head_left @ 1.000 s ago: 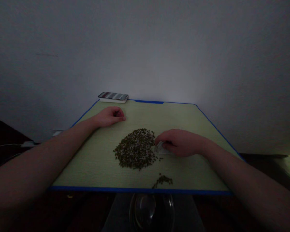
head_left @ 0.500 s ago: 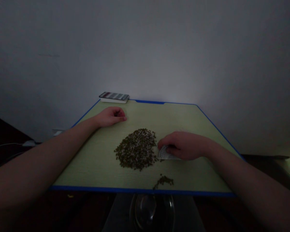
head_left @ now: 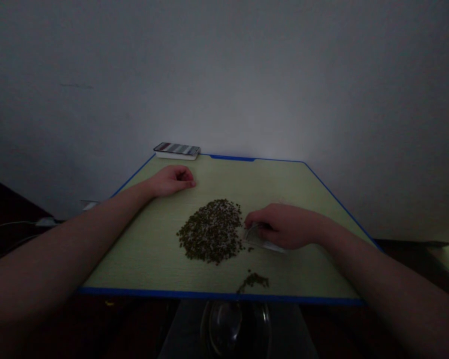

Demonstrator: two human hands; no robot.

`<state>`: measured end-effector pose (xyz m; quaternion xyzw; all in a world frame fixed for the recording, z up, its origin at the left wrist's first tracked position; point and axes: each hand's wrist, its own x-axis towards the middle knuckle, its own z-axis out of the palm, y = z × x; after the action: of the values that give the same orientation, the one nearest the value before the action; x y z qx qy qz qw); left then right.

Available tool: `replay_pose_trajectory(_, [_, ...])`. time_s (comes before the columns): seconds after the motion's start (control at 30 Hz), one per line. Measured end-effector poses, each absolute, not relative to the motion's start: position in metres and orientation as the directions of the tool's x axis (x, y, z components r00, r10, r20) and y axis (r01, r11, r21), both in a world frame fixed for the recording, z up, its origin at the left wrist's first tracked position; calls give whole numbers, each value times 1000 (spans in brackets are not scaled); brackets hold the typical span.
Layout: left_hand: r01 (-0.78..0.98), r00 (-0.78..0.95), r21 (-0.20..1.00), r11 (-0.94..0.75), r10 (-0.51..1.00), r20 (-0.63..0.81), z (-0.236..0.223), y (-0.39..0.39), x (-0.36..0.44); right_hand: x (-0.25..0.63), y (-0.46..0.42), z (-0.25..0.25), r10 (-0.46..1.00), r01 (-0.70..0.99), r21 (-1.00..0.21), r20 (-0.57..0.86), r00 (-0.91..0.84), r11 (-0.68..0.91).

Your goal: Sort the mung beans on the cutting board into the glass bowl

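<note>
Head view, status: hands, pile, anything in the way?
Right hand gripping clear sheet beside heaped pile. Left hand loosely curled, apart. Possibly in the way: stray bits nearby.

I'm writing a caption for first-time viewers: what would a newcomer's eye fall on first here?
Probably the heap of small dark-green pieces in the middle of the pale, blue-edged table. Next, perhaps, the right hand just right of it, its fingers on a clear plastic piece, while the left hand lies loosely curled beyond the heap, to the left. A smaller scatter lies by the near edge.
</note>
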<state>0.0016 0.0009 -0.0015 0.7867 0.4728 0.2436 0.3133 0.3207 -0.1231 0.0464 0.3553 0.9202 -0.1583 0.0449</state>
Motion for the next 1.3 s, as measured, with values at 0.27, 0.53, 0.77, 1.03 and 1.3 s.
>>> replay_pose_trajectory(0.27, [610, 413, 713, -345, 907, 85, -1, 0, 2, 316, -118, 43, 620, 634, -288, -150, -770, 718])
replay_pose_trajectory(0.53, [595, 425, 717, -362, 899, 101, -1, 0, 2, 318, -122, 45, 563, 589, -349, -186, -806, 728])
replay_pose_trajectory(0.77, [595, 427, 718, -362, 899, 100, 0, 0, 3, 317, -122, 46, 595, 614, -322, -167, -786, 721])
replay_pose_trajectory(1.03, [609, 418, 708, -358, 903, 97, 0, 0, 3, 319, -123, 46, 577, 603, -340, -188, -795, 721])
replay_pose_trajectory(1.3, [590, 418, 730, -344, 904, 88, 1, -2, 4, 315, -126, 48, 603, 630, -303, -188, -775, 715])
